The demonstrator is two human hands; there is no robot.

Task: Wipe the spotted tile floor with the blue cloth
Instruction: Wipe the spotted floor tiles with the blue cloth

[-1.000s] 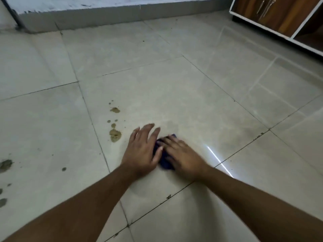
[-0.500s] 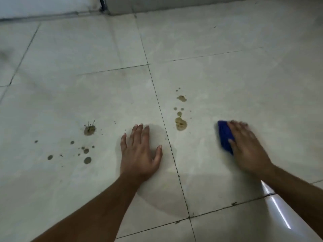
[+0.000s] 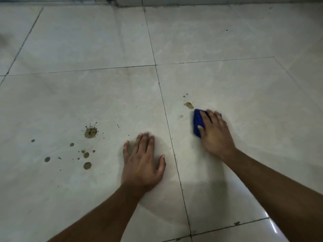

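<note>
- I see the floor (image 3: 227, 81), made of big pale tiles with thin dark joints; one long joint runs from the far edge down to the near edge, between the two hands.
- At the far edge of the floor there is a grey skirting (image 3: 192, 1) of the wall.
- The left hand (image 3: 142, 162) lies flat on the tile left of this joint, palm down, fingers spread, relaxed and holding nothing.
- The right hand (image 3: 215, 131) is on the tile right of the joint, a little farther from me. It presses down on the cloth (image 3: 197, 122), fingers over its top, thumb at its near side. The hand is a bit blurred.
- The cloth is blue, folded small, and it touches the floor; only its left part shows from under the fingers.
- A brown splash (image 3: 90, 132) with small rays is well left of the left hand, and below it a group of round drops (image 3: 87, 165).
- A smaller brown spot (image 3: 188, 105) lies just beyond the far left corner of the cloth, with faint dots near it.
</note>
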